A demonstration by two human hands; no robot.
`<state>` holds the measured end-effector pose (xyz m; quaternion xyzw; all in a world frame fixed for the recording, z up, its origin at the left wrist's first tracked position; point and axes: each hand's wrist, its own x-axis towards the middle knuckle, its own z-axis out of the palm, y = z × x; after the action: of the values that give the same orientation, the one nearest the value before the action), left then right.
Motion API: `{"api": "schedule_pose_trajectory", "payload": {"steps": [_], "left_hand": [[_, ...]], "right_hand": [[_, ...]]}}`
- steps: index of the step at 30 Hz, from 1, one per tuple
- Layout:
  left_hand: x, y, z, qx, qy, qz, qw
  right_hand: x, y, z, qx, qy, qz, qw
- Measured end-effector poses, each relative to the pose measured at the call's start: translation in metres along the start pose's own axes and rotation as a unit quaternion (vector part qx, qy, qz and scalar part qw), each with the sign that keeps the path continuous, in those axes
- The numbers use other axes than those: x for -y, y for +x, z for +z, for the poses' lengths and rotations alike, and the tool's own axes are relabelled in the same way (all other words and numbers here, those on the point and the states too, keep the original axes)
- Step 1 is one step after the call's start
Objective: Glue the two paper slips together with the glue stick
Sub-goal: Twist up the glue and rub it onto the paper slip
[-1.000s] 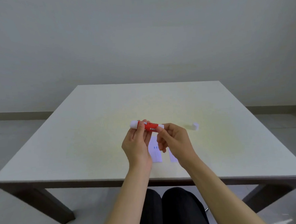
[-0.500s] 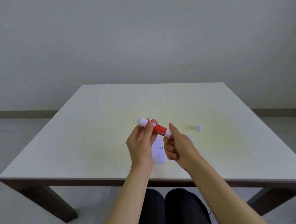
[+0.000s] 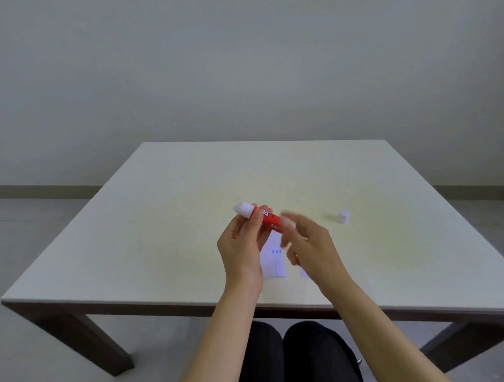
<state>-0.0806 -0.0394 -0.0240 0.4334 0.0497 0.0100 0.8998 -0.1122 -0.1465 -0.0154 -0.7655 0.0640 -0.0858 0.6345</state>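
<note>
My left hand (image 3: 242,249) holds a red glue stick (image 3: 268,219) above the table, tilted, with its white end pointing up and to the left. My right hand (image 3: 315,249) is blurred by motion, and its fingertips pinch the stick's lower right end. On the table below my hands lies a white paper slip (image 3: 273,265) with small blue marks. A corner of a second slip (image 3: 304,272) peeks out under my right wrist. The rest of both slips is hidden by my hands.
A small white cap (image 3: 344,216) stands on the pale table (image 3: 160,239) to the right of my hands. The table's near edge runs just above my knees. A bare wall stands behind the table.
The glue stick has tilted, its white end rising to the left. My right hand has kept working at the stick's lower end and is now blurred. The view has shifted slightly.
</note>
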Motion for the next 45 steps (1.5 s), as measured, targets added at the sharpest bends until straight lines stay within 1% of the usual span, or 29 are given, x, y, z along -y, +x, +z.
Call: {"api": "schedule_pose_trajectory", "payload": {"steps": [1, 2, 3, 4, 5, 7, 8, 9, 10, 12, 14, 15, 17, 18, 19, 20, 21, 22, 23, 24, 25, 27, 31, 34, 37, 39, 40, 41, 45], "left_hand": [[-0.001, 0.001, 0.001, -0.002, 0.003, 0.0, 1.0], [-0.001, 0.0, 0.002, 0.0, 0.001, -0.004, 1.0], [-0.001, 0.001, 0.002, 0.007, 0.0, -0.009, 1.0], [-0.002, 0.001, 0.001, 0.016, 0.001, -0.013, 1.0], [-0.002, 0.001, 0.0, 0.025, 0.006, -0.017, 1.0], [-0.003, 0.001, -0.003, 0.044, 0.012, -0.023, 0.999], [-0.004, 0.001, -0.005, 0.051, 0.011, -0.028, 0.998], [-0.004, 0.002, -0.007, 0.052, 0.012, -0.03, 0.998], [-0.006, 0.003, -0.008, 0.044, 0.017, -0.034, 0.998], [-0.009, 0.008, -0.007, 0.008, 0.055, -0.035, 0.998], [-0.013, 0.014, -0.004, -0.005, 0.127, -0.023, 0.992], [-0.015, 0.018, -0.003, 0.013, 0.164, -0.014, 0.986], [-0.021, 0.027, -0.007, 0.094, 0.232, -0.002, 0.968], [-0.025, 0.034, -0.013, 0.139, 0.291, 0.008, 0.946], [-0.027, 0.041, -0.024, 0.174, 0.383, 0.023, 0.907], [-0.029, 0.049, -0.037, 0.197, 0.495, 0.029, 0.846], [-0.03, 0.056, -0.051, 0.216, 0.598, 0.022, 0.771], [-0.03, 0.061, -0.062, 0.237, 0.67, 0.007, 0.704], [-0.028, 0.066, -0.07, 0.262, 0.71, -0.003, 0.654], [-0.025, 0.069, -0.075, 0.288, 0.729, -0.007, 0.621], [-0.022, 0.072, -0.076, 0.309, 0.736, -0.007, 0.602], [-0.017, 0.075, -0.076, 0.333, 0.743, 0.001, 0.581], [-0.015, 0.077, -0.081, 0.343, 0.772, 0.021, 0.534], [-0.014, 0.08, -0.081, 0.347, 0.789, 0.02, 0.507], [-0.014, 0.082, -0.079, 0.347, 0.799, 0.011, 0.491], [-0.013, 0.083, -0.078, 0.349, 0.799, 0.005, 0.49], [-0.013, 0.084, -0.079, 0.351, 0.799, 0.0, 0.488], [-0.012, 0.084, -0.079, 0.352, 0.802, -0.003, 0.483], [-0.013, 0.088, -0.079, 0.359, 0.814, -0.01, 0.457]], "right_hand": [[-0.002, -0.002, 0.001, -0.012, -0.028, -0.056, 0.998], [-0.004, -0.004, 0.002, -0.021, -0.025, -0.084, 0.996], [-0.006, -0.004, 0.002, -0.024, 0.01, -0.079, 0.997], [-0.008, -0.003, 0.003, -0.02, 0.069, -0.036, 0.997], [-0.009, -0.002, 0.002, -0.003, 0.134, 0.037, 0.99], [-0.005, 0.002, 0.001, 0.036, 0.222, 0.195, 0.955], [-0.004, 0.003, 0.001, 0.045, 0.235, 0.23, 0.943], [-0.005, 0.004, 0.0, 0.05, 0.222, 0.224, 0.947], [-0.006, 0.004, 0.0, 0.055, 0.2, 0.183, 0.961], [-0.008, 0.006, 0.001, 0.075, 0.196, 0.063, 0.976], [-0.008, 0.008, 0.001, 0.093, 0.206, -0.027, 0.974], [-0.007, 0.011, 0.0, 0.084, 0.211, -0.048, 0.973], [-0.005, 0.021, -0.003, 0.032, 0.248, -0.03, 0.968], [-0.004, 0.027, -0.007, -0.002, 0.268, -0.007, 0.964], [-0.005, 0.033, -0.012, -0.033, 0.273, 0.013, 0.961], [-0.007, 0.039, -0.017, -0.056, 0.254, 0.024, 0.965], [-0.012, 0.044, -0.021, -0.068, 0.215, 0.028, 0.974], [-0.017, 0.047, -0.023, -0.071, 0.167, 0.031, 0.983], [-0.023, 0.05, -0.022, -0.069, 0.122, 0.035, 0.989], [-0.028, 0.052, -0.019, -0.067, 0.087, 0.039, 0.993], [-0.032, 0.054, -0.015, -0.067, 0.059, 0.038, 0.995], [-0.036, 0.056, -0.006, -0.069, 0.009, 0.025, 0.997], [-0.038, 0.056, 0.008, -0.066, -0.112, -0.036, 0.991], [-0.035, 0.048, 0.016, -0.044, -0.192, -0.088, 0.977], [-0.035, 0.029, 0.021, -0.002, -0.276, -0.141, 0.951], [-0.035, 0.016, 0.021, 0.044, -0.286, -0.174, 0.941], [-0.035, 0.014, 0.02, 0.058, -0.285, -0.177, 0.94], [-0.034, 0.015, 0.019, 0.056, -0.281, -0.168, 0.943], [-0.028, 0.035, 0.012, 0.005, -0.243, -0.106, 0.964]]}}
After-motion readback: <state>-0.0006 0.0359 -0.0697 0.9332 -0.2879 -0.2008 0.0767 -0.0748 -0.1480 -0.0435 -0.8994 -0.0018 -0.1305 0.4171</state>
